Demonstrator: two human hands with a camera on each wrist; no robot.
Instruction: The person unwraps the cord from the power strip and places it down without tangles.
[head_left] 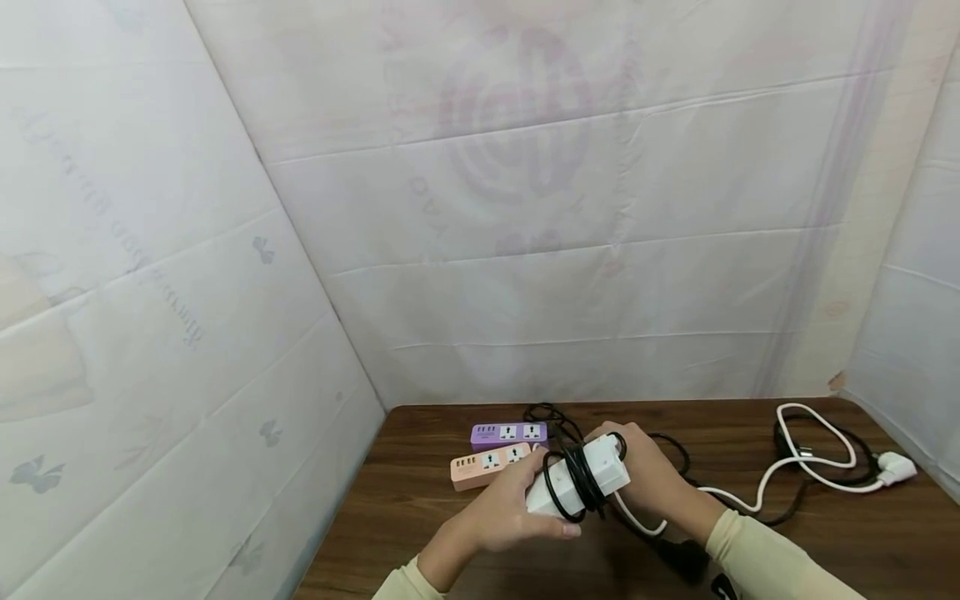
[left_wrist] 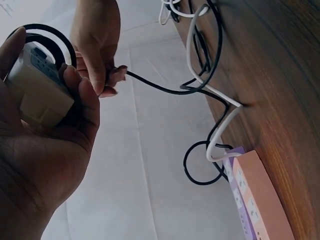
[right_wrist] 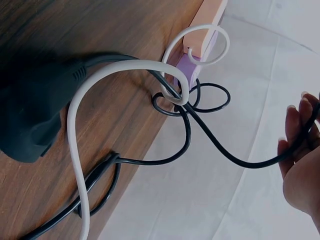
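Three power strips in view: one white strip (head_left: 581,482), boxy and wound crosswise with several turns of black cord (head_left: 576,479), held above the near table (head_left: 420,500) in my curled left hand (head_left: 504,510); my right hand (head_left: 651,475) pinches the cord. One purple strip (head_left: 508,433) and one pink strip (head_left: 489,465) lie farther left.

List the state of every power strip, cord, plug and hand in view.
white power strip: held up, black cord wound around it
left hand: grips the strip
right hand: pinches the black cord
pink power strip: flat on table
purple power strip: flat on table
white plug: unplugged, lying loose
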